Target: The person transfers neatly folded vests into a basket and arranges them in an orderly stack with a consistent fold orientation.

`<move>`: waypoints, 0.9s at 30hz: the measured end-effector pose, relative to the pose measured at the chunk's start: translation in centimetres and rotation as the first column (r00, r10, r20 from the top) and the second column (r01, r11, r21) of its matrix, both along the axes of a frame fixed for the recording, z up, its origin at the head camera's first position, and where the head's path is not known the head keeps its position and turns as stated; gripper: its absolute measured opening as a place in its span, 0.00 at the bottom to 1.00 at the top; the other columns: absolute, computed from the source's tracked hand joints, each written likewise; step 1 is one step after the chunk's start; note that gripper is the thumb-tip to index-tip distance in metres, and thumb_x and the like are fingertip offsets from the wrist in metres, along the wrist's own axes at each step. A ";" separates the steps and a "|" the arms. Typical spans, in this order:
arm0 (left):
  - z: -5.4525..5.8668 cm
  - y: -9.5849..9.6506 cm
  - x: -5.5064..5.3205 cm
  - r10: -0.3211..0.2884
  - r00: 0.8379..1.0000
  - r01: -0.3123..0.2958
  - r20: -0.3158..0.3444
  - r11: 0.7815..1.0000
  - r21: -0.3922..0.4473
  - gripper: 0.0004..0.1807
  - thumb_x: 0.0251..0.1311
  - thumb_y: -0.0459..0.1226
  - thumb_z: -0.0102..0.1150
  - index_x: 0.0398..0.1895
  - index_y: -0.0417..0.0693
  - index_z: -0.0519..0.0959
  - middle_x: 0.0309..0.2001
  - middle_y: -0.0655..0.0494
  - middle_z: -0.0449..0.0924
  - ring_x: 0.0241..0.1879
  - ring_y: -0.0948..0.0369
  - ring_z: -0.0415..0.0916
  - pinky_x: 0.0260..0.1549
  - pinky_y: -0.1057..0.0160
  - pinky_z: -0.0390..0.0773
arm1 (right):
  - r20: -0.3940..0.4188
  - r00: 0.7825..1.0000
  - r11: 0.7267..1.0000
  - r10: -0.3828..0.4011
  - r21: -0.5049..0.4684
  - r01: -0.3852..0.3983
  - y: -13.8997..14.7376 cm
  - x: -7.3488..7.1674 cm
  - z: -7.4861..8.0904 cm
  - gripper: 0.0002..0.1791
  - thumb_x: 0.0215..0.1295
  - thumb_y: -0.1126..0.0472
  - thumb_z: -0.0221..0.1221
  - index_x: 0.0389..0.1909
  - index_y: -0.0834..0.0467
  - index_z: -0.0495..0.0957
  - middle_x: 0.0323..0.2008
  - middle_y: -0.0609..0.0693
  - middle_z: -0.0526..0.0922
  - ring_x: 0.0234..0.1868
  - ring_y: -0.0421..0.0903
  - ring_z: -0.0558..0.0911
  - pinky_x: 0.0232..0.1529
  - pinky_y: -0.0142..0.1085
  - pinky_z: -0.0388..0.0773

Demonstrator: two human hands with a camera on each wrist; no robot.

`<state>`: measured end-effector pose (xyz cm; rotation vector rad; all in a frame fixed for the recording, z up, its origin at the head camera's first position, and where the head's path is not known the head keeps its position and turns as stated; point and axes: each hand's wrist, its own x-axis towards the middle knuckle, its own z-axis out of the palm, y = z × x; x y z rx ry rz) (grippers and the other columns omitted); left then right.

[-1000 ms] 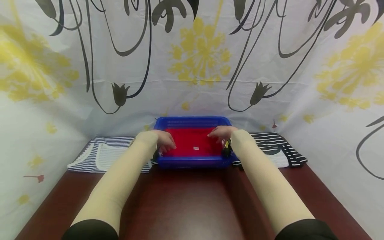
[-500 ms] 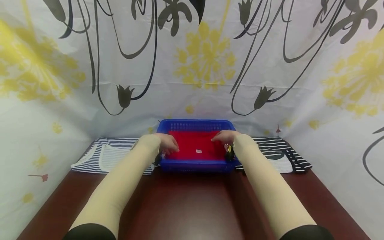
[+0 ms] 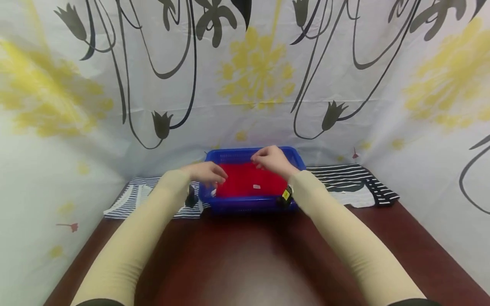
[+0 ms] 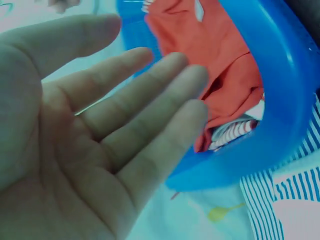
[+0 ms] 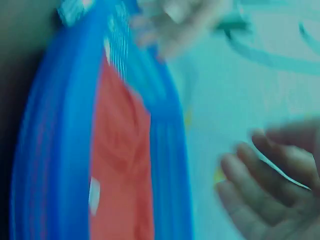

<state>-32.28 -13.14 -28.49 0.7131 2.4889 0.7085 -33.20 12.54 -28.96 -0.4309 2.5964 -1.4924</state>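
A blue plastic basket [image 3: 245, 203] stands at the far end of the table, holding a red garment [image 3: 241, 176] with a small white tag [image 3: 257, 186]. My left hand [image 3: 208, 172] hangs over the basket's left side. In the left wrist view its fingers [image 4: 145, 90] are extended and nothing lies in the palm; a bit of striped cloth [image 4: 237, 131] peeks out under the red garment. My right hand [image 3: 274, 160] is over the basket's back right part, fingers loosely bent and holding nothing. It looks blurred in the right wrist view.
A blue-and-white striped garment [image 3: 124, 204] lies left of the basket, a black-and-white striped one [image 3: 346, 178] right of it. Behind hangs a white patterned curtain [image 3: 260, 123]. Dark red tabletop [image 3: 245, 250] stretches in front of the basket.
Both hands have lifted from the basket's sides. The right hand has moved up and inward over the basket; the left has shifted slightly up. The red garment stays in the basket.
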 end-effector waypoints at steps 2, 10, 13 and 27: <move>0.6 -1.5 0.7 0.032 0.999 -0.029 -0.044 0.997 0.071 0.20 0.69 0.35 0.51 0.60 0.32 0.74 0.48 0.38 0.80 0.43 0.48 0.80 0.40 0.56 0.81 | -0.061 0.998 0.996 -0.004 -0.091 -0.001 -2.3 1.3 0.7 0.13 0.71 0.60 0.55 0.46 0.65 0.83 0.43 0.60 0.85 0.42 0.55 0.84 0.41 0.40 0.82; 0.7 -8.4 3.6 0.266 0.951 -0.218 -0.156 0.938 0.269 0.16 0.70 0.36 0.50 0.55 0.35 0.78 0.44 0.40 0.82 0.42 0.46 0.80 0.35 0.59 0.81 | -0.197 0.970 0.975 0.142 -0.143 -0.171 -11.0 6.3 0.6 0.14 0.68 0.57 0.59 0.44 0.62 0.85 0.38 0.55 0.86 0.33 0.47 0.83 0.35 0.36 0.80; 0.0 -11.3 4.5 0.371 0.909 -0.297 -0.192 0.897 0.326 0.16 0.70 0.38 0.51 0.51 0.36 0.79 0.40 0.41 0.82 0.41 0.48 0.80 0.35 0.60 0.81 | -0.254 0.947 0.974 0.199 -0.055 -0.220 -13.6 7.4 -0.8 0.14 0.68 0.55 0.59 0.45 0.60 0.85 0.40 0.53 0.86 0.36 0.46 0.82 0.37 0.36 0.79; -4.5 -24.0 7.0 0.655 0.728 -0.558 -0.204 0.738 0.379 0.20 0.71 0.36 0.48 0.53 0.24 0.74 0.52 0.29 0.75 0.51 0.40 0.72 0.50 0.46 0.74 | -0.264 0.919 0.940 0.294 0.251 -0.229 -21.8 5.6 -10.8 0.23 0.64 0.58 0.59 0.56 0.68 0.76 0.55 0.60 0.79 0.60 0.54 0.75 0.61 0.44 0.69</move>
